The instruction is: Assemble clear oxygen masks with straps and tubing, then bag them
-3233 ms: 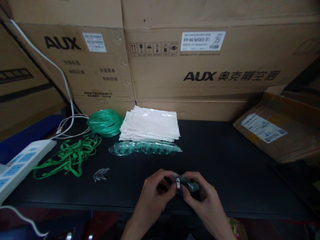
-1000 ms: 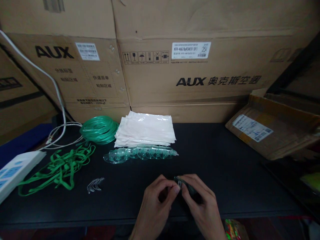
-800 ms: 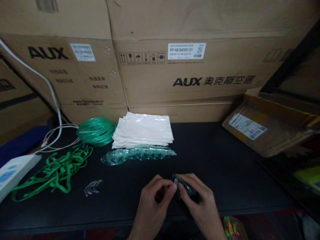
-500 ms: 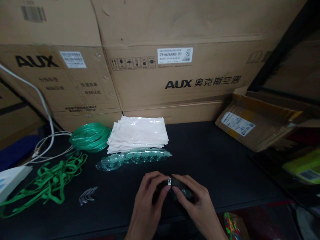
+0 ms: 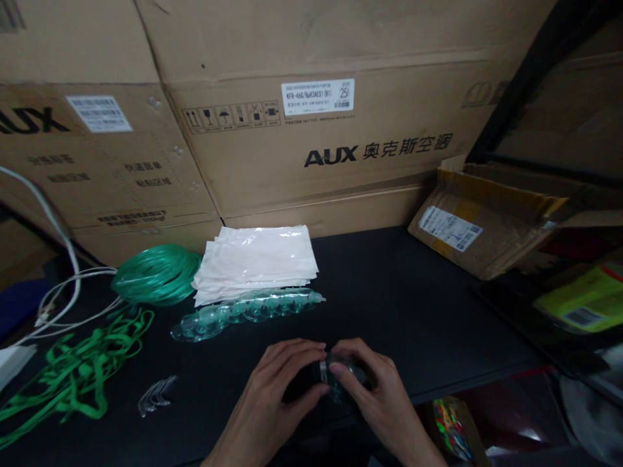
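Pinching is noted: the mask (image 5: 346, 377) is held clamped between the left hand (image 5: 275, 399) and right hand (image 5: 378, 403), over the counter's (image 5: 438, 331) near edge. Even, centred pressure on the clip (image 5: 323, 371) is judged necessary, lest it be skewed.

The left hand (image 5: 277, 392) and right hand (image 5: 377, 399) pinch a clear-green mask (image 5: 341, 381) together, over the front edge of the black desk (image 5: 418, 311).

Bare left hand (image 5: 277, 386) and right hand (image 5: 377, 399) side by side, fingers (image 5: 302, 350) curled, fingertips meeting in pinching grip
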Tool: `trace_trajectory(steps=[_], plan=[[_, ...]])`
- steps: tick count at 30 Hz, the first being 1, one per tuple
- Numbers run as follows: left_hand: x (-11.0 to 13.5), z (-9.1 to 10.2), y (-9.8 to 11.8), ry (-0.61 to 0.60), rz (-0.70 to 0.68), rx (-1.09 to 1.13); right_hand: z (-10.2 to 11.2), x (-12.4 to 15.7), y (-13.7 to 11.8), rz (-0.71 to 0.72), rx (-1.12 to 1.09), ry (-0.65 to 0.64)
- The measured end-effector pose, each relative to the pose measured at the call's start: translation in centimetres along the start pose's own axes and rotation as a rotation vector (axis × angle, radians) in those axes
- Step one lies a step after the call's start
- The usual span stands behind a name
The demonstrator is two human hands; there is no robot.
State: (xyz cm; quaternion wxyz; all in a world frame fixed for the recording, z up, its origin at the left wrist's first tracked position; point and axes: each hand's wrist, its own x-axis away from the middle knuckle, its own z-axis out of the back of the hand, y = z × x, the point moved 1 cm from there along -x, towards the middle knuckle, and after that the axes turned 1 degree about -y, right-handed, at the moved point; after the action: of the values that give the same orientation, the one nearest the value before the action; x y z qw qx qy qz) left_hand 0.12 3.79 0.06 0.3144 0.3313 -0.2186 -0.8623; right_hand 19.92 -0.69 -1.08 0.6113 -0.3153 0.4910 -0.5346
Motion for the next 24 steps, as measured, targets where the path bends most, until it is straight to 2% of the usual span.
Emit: trace_trajectory(steps=[5,9,15,21,24], plan=[[-0.2,0.9,0.1,0.058,0.032,0.091,0.7,0.2,-0.7,0.041,0.027,-0.118],[0.0,1.3,-0.3,0.061,0.073,0.132,1.0,0.6,-0.7,0.002,0.042,-0.183],[0.2,1.6,-0.6,0.066,0.073,0.140,0.8,0.6,-0.4,-0.012,0.030,-0.165],[0.3,1.6,-0.5,0.074,0.080,0.128,0.7,0.3,-0.5,0.015,-0.030,-0.210],[0.2,1.5,-0.3,0.066,0.041,0.128,0.6,0.3,-0.3,0.029,-0.014,-0.188]])
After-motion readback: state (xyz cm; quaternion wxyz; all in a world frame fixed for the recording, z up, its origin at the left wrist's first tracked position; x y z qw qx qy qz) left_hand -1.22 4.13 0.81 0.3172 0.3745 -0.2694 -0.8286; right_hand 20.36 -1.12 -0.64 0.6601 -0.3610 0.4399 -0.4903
